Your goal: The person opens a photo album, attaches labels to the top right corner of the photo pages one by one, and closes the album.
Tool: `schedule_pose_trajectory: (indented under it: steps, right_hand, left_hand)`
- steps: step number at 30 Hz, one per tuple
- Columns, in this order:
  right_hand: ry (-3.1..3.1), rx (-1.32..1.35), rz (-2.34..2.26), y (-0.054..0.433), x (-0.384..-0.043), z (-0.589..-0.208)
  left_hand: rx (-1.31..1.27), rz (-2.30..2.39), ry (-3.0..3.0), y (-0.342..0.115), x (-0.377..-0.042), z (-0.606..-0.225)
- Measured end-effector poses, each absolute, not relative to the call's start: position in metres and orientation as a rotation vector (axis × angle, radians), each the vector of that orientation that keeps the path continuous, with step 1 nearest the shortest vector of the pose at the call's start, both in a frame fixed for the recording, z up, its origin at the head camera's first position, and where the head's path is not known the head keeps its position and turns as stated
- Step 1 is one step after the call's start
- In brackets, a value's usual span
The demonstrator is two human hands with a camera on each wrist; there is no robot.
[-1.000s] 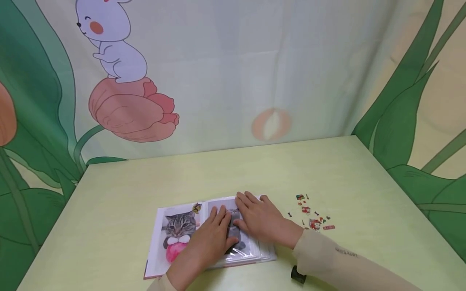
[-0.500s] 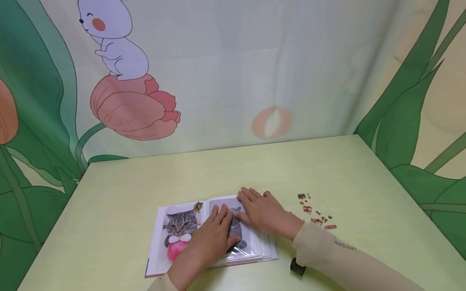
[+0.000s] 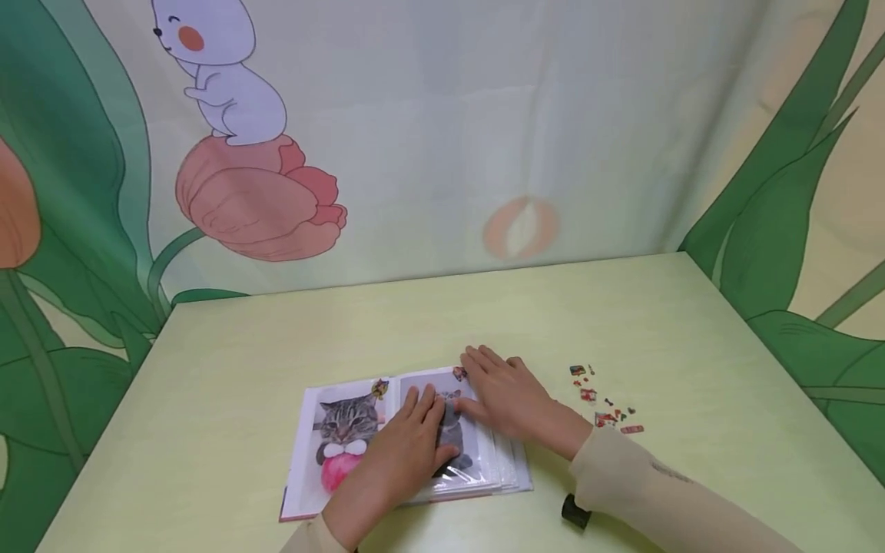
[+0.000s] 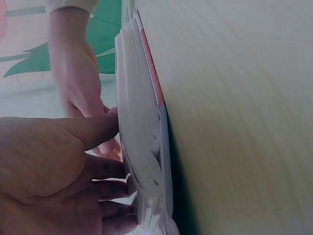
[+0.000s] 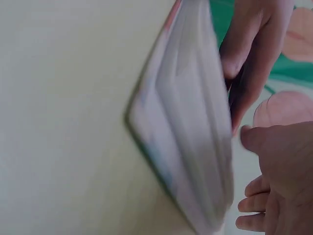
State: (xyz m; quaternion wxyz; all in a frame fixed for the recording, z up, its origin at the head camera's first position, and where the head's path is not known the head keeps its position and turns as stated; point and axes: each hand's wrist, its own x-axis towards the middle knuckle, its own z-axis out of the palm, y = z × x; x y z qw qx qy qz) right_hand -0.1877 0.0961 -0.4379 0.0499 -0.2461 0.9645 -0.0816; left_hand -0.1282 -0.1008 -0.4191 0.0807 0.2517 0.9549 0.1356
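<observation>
An open photo album [image 3: 297, 461] lies on the table. Its left page carries a tabby cat photo [image 3: 349, 422] with a pink ball, and a small sticker [image 3: 379, 388] at the top corner. On the right page is a grey cat photo [image 3: 452, 434], partly covered by my hands. A colourful sticker [image 3: 459, 374] shows at that page's top right corner, beside my right fingertips. My left hand [image 3: 404, 449] rests with straight fingers on the right page near the spine. My right hand [image 3: 508, 395] is over the page's right side, fingers extended, and looks slightly raised in the right wrist view.
Several small loose stickers [image 3: 604, 418] are scattered on the table [image 3: 242, 346] right of the album. A black object [image 3: 575, 512] sits at the right wrist. Behind the table hangs a printed curtain [image 3: 415, 153] with a rabbit and flowers.
My right hand has slid a little to the right and away from the page corner, uncovering the sticker there. My left hand stays in place on the page. The head view has shifted slightly.
</observation>
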Motion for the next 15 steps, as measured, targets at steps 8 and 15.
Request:
schedule_pose_trajectory:
  steps: [8,15]
  right_hand:
    - [2.921,-0.962,-0.219,0.095,-0.163,-0.433]
    - [2.946,-0.943,-0.128,0.095,-0.164,-0.437]
  left_hand:
    - [0.754,0.414,2.854,-0.1,-0.129,-0.417]
    - [0.754,0.397,2.85,-0.1,-0.129,-0.418]
